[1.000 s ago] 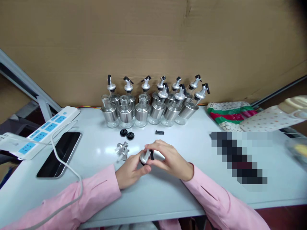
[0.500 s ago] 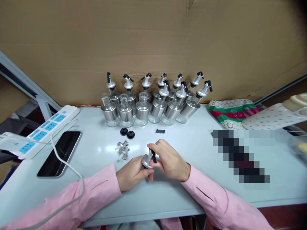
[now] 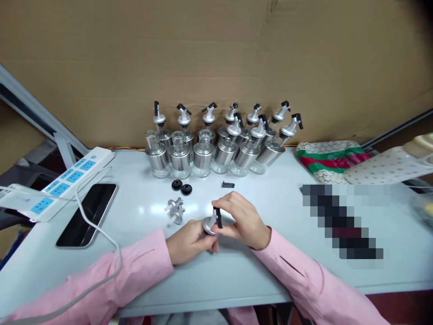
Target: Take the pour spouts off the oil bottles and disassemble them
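At the near middle of the table (image 3: 237,271) we grip a silver pourer cap (image 3: 209,225) in our left hand (image 3: 189,241), right hand (image 3: 241,220) pinching its black flap (image 3: 218,216). By our judgement most are done: nine bottles (image 3: 216,144) wear pourers, three bottles (image 3: 179,155) stand uncapped, all seemingly empty, with loose caps (image 3: 174,210), gaskets (image 3: 181,186) and a flap (image 3: 228,184) waiting.

place: small assembly workshop | signs: rows of identical dispenser bottles (image 3: 203,155) on a white tabletop (image 3: 277,253) | loose pourer parts (image 3: 175,211) | cardboard backdrop (image 3: 216,58) | power strip (image 3: 64,183)
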A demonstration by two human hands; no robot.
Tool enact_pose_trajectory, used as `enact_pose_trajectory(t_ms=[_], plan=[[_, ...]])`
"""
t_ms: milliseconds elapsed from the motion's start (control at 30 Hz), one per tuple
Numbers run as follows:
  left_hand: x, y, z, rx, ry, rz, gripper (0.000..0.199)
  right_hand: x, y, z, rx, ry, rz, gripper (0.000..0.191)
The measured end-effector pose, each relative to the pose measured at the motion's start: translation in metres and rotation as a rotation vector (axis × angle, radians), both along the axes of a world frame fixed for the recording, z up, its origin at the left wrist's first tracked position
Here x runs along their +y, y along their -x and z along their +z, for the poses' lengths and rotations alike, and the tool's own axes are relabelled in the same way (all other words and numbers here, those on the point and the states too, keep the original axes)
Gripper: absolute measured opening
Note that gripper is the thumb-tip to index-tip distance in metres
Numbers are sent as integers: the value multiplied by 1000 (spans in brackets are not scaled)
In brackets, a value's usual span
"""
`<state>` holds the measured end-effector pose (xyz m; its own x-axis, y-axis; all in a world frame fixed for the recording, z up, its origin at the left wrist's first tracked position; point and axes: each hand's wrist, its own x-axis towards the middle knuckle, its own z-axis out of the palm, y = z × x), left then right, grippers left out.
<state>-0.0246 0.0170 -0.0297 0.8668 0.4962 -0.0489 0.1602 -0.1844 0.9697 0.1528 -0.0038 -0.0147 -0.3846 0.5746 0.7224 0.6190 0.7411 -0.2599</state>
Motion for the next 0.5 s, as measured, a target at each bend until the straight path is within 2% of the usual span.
enact_pose_trajectory(t_ms=[100,200,333,500], plan=[[2,0,0,-30,36,14,21,1,-1,4,-43,25,-2,47],[1,0,1,-24,23,24,20,1,-1,8,-102,-5,-26,51],[1,2,0,-2,-15,-21,32,0,0,8,-163,-36,-50,50],[3,2,2,1,-16,-145,49,-1,3,2,-233,-74,23,51]])
